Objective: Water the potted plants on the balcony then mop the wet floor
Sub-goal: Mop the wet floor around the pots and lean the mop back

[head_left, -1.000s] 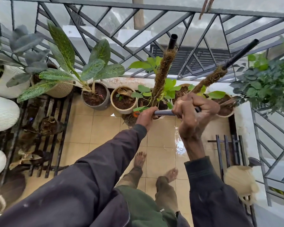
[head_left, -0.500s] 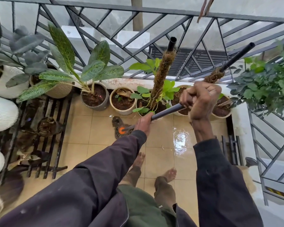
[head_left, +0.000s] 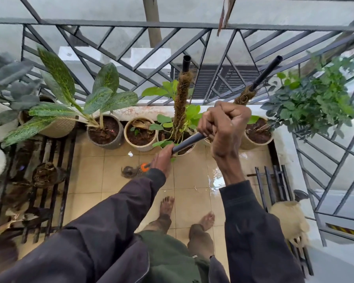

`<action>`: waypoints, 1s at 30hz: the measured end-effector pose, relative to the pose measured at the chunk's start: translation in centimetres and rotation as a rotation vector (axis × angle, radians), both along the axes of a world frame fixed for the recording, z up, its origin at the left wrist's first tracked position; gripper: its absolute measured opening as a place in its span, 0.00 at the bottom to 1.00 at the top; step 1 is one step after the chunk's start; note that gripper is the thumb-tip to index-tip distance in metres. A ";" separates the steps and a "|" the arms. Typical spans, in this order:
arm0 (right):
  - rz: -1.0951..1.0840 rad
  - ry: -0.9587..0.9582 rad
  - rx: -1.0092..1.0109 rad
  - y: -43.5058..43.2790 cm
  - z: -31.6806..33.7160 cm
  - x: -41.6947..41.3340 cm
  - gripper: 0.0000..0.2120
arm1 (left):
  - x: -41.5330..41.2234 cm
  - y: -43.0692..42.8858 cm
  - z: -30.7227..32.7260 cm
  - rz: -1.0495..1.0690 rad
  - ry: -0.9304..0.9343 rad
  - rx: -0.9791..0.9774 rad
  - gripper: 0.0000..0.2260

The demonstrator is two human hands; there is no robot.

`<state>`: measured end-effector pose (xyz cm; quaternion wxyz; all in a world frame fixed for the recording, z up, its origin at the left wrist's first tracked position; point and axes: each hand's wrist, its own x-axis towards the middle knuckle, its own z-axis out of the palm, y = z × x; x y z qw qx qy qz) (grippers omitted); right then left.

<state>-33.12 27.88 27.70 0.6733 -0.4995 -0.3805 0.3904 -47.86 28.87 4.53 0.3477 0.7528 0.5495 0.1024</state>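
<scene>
Both of my hands grip a dark mop handle (head_left: 189, 142) that slants down to the left. My right hand (head_left: 225, 123) holds the upper end at chest height. My left hand (head_left: 163, 160) holds it lower, just above the orange collar (head_left: 145, 167). The dark, stringy mop head (head_left: 129, 172) lies on the beige tiled floor (head_left: 114, 180). A shiny puddle (head_left: 217, 177) sits on the tiles to the right of the mop, in front of the pots. Potted plants (head_left: 105, 131) line the railing.
A black metal railing (head_left: 172, 27) closes the balcony ahead and to the right. Two moss poles (head_left: 181, 103) rise from the middle pots. A black slatted rack (head_left: 39, 180) with dead roots stands left, another rack (head_left: 274, 186) right. My bare feet (head_left: 168, 205) stand on the tiles.
The mop head has slid left across the tiles, away from the pots. My right hand rose and moved right, tilting the handle steeper. My left hand stayed low on the handle.
</scene>
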 end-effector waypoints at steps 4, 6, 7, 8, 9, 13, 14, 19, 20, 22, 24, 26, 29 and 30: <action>0.005 -0.083 0.022 1.3 1.9 1.5 0.21 | 3.6 3.9 2.3 0.008 -0.017 0.032 0.10; -0.026 -0.125 -0.030 2.5 1.3 1.9 0.21 | 4.4 5.6 2.0 -0.002 -0.016 -0.024 0.12; -0.030 -0.118 -0.057 2.9 0.8 2.0 0.21 | 4.5 6.3 1.7 -0.027 -0.016 -0.077 0.13; -0.031 -0.108 -0.081 3.2 0.3 2.0 0.20 | 4.5 7.0 1.4 -0.052 -0.003 -0.128 0.14; -0.030 -0.102 -0.104 3.4 0.0 2.1 0.19 | 4.5 7.3 1.1 -0.069 0.022 -0.162 0.15; -0.045 -0.062 -0.167 4.2 0.0 3.4 0.15 | 5.8 7.4 0.7 -0.077 0.057 -0.151 0.10; -0.046 -0.050 -0.175 4.2 0.1 3.9 0.15 | 6.1 7.2 0.7 -0.069 0.066 -0.147 0.09; -0.011 -0.024 -0.195 3.3 -0.7 5.2 0.16 | 5.7 5.1 -0.5 -0.088 0.121 -0.129 0.08; 0.001 -0.017 -0.200 2.9 -1.2 5.4 0.17 | 5.3 4.3 -0.9 -0.075 0.124 -0.145 0.09; 0.038 0.017 -0.192 2.0 -2.3 5.5 0.19 | 4.5 2.9 -1.4 -0.047 0.136 -0.190 0.10; 0.099 0.073 -0.186 0.9 -3.7 5.4 0.19 | 3.6 1.4 -1.7 -0.025 0.158 -0.247 0.11; 0.125 0.144 -0.184 -0.2 -4.8 5.4 0.21 | 2.9 0.0 -2.1 -0.031 0.193 -0.289 0.11; 0.114 0.191 -0.162 -1.9 -5.9 5.8 0.22 | 2.1 -1.9 -2.9 -0.060 0.247 -0.310 0.11; 0.105 0.186 -0.139 -2.3 -5.9 5.9 0.23 | 2.0 -2.3 -2.9 -0.070 0.250 -0.285 0.11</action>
